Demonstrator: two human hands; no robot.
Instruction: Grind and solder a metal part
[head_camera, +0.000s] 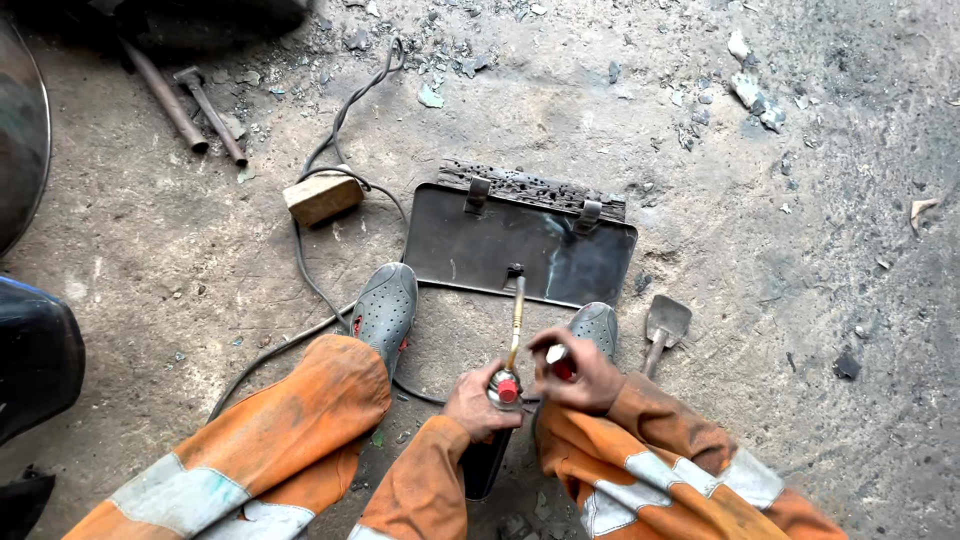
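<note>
left hand (478, 400) grips a torch (507, 385), its can half hidden; right hand (580, 372) pinches a small, unclear red-white thing (560, 362); one plate (520, 245) beyond the fingers, two shoes (385, 310)

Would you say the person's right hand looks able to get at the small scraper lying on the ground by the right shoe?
Probably yes: the scraper lies just beyond the right hand with nothing between them, but that hand already holds a small red and white item, so its grip is taken.
</note>
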